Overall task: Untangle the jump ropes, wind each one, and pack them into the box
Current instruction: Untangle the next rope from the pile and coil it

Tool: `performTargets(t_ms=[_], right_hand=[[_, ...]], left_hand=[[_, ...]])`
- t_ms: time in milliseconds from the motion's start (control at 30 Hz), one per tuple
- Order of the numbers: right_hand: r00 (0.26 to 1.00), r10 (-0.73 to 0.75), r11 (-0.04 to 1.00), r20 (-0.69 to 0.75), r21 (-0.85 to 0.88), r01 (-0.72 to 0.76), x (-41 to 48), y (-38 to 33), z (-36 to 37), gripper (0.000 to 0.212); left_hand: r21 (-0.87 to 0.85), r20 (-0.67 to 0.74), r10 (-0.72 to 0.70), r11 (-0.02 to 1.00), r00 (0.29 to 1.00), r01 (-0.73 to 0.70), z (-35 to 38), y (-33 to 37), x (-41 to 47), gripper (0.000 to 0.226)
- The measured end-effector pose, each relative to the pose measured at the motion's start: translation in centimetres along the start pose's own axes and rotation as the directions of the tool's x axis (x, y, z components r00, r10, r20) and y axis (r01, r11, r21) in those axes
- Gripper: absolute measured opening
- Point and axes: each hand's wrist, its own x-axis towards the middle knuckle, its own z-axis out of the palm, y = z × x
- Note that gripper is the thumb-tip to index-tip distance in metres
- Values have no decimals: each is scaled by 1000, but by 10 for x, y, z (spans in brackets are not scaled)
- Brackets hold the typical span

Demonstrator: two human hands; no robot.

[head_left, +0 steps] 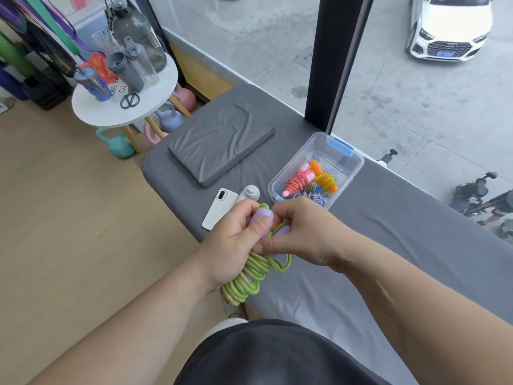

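Under the left fingers, clamped round the lilac handles, and the right fingers, pinching the green rope: keep coils snug, tuck the loose loop.

Phone beside pad; bottles, scissors.

I count one green rope in my grip, one box, perhaps four wound ropes inside it, one phone, one scissors.
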Motion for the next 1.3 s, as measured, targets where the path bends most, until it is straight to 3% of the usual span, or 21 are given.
performTargets(t_ms=[133, 233, 400, 600, 767, 933, 1033, 1167, 1300], right_hand=[[966, -51, 998, -254, -54, 38, 2, 10, 14, 33], [934, -95, 995, -344, 7, 103, -2, 14, 19, 32], [961, -130, 970, -243, 171, 174, -3, 16, 9, 19], [987, -42, 949, -158, 302, 89, -3, 16, 4, 10], [989, -4, 969, -150, 243, 41, -3, 19, 4, 31], [948, -20, 989, -317, 133, 65, 6, 29, -2, 49], [914, 16, 968, -406, 236, 87, 15, 41, 2, 52], [907, 140, 898, -397, 436, 52, 26, 67, 2, 56], [930, 245, 872, -273, 482, -89, 39, 91, -3, 73]], left_hand=[[14, -67, 29, 1000, 997, -28, 2, 5, 7, 32], [8, -98, 36, 999, 995, -35, 7, 12, 11, 28], [-73, -64, 31, 997, 997, -35, 8, 10, 12, 23], [-126, 9, 23, 992, 1000, -22, 12, 4, 13, 34], [36, -19, 55, 998, 998, -54, 12, 6, 20, 46], [2, -62, -16, 1000, 998, 16, 16, 7, 38, 29], [41, -67, -67, 997, 996, 70, 16, 4, 55, 22], [98, -80, -141, 984, 987, 149, 13, -14, 78, 16], [-130, -41, -308, 945, 950, 301, 13, -27, 110, 13]])
